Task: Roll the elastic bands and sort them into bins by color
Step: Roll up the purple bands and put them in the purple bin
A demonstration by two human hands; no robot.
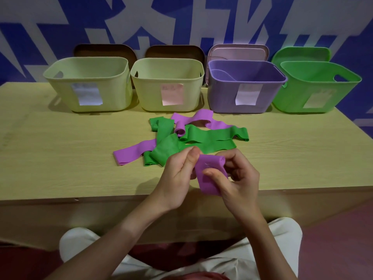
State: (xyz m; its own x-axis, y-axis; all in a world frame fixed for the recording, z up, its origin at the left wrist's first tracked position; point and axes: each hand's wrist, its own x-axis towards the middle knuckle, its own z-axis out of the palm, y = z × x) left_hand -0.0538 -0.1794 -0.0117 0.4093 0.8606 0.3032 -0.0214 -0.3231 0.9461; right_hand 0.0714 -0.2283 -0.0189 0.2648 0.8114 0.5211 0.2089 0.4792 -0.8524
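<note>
Both my hands hold one purple elastic band (209, 174) above the table's near edge. My left hand (179, 176) pinches its upper left end, and my right hand (236, 178) grips it with the thumb across its face. The band's top end is rolled over. Behind my hands lies a loose pile of green bands (203, 138) and purple bands (131, 154) on the table. At the back stand a purple bin (226, 98) and a green bin (292, 93), each with a paper label.
Two pale yellow-green bins (60, 87) (151, 91) stand at the back left and middle of the wooden table (60, 158). Lids lean against the blue and white wall behind the bins. My knees show below the table's front edge.
</note>
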